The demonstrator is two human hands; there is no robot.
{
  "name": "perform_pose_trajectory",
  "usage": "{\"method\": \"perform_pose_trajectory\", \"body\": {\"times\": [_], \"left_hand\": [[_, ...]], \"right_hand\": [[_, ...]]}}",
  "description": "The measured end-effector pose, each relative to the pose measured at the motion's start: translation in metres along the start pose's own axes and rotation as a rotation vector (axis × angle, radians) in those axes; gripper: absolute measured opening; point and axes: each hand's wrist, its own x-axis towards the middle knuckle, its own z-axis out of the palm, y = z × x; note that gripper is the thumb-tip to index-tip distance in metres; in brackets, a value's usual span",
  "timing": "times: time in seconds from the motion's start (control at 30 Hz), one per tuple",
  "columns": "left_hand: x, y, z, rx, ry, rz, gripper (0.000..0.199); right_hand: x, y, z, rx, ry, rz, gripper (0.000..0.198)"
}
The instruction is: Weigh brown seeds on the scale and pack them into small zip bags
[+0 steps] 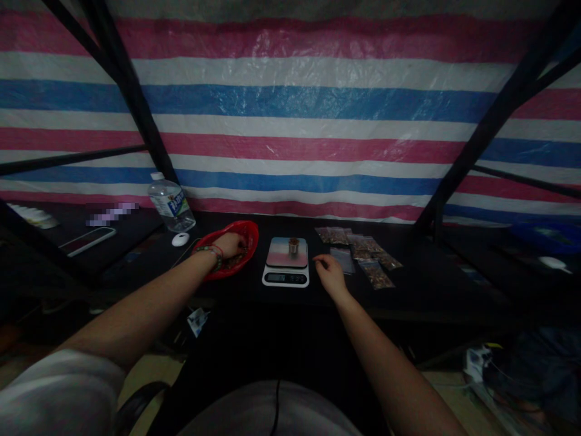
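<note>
My left hand (pixel 230 244) reaches into a red plastic bag (pixel 251 233) that lies open, with small brown pieces (pixel 233 261) inside it. Its fingers are curled at the pieces, and whatever they pinch is hidden. A white kitchen scale (pixel 285 277) stands between my hands. On its plate sits a small metal cup (pixel 293 247) heaped with brown pieces. Just right of the scale, my right hand (pixel 330 274) rests on the table with its fingers loosely stretched, holding nothing. Near its fingertips is a clear zip bag (pixel 342 259) lying flat.
Several filled zip bags (pixel 376 274) lie to the right. At the back left stand a clear plastic bottle (pixel 171 203) and a white mouse (pixel 180 239), with a phone (pixel 88 241) further left. Black metal posts (pixel 149 130) and a striped tarp (pixel 299 145) bound the black table (pixel 426 284).
</note>
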Motion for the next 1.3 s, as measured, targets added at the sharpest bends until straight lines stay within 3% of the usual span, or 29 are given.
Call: {"method": "perform_pose_trajectory", "body": {"times": [0.1, 0.3, 0.53, 0.8, 1.3], "left_hand": [[-0.005, -0.002, -0.004, -0.008, 0.005, -0.009, 0.033], [-0.013, 0.0, -0.01, -0.088, -0.163, 0.015, 0.042], [-0.012, 0.001, -0.008, -0.114, -0.111, -0.104, 0.032], [-0.008, -0.001, -0.005, -0.107, -0.136, -0.09, 0.03], [-0.014, -0.01, -0.017, -0.073, -0.058, -0.154, 0.033]], "right_hand": [[0.0, 0.0, 0.0, -0.002, -0.006, -0.004, 0.021], [0.0, 0.003, 0.001, -0.006, -0.01, -0.013, 0.021], [-0.001, 0.001, -0.001, 0.005, -0.009, -0.017, 0.021], [0.0, 0.001, -0.001, -0.003, -0.016, -0.017, 0.021], [-0.001, 0.003, 0.001, 0.003, -0.008, -0.016, 0.021]]}}
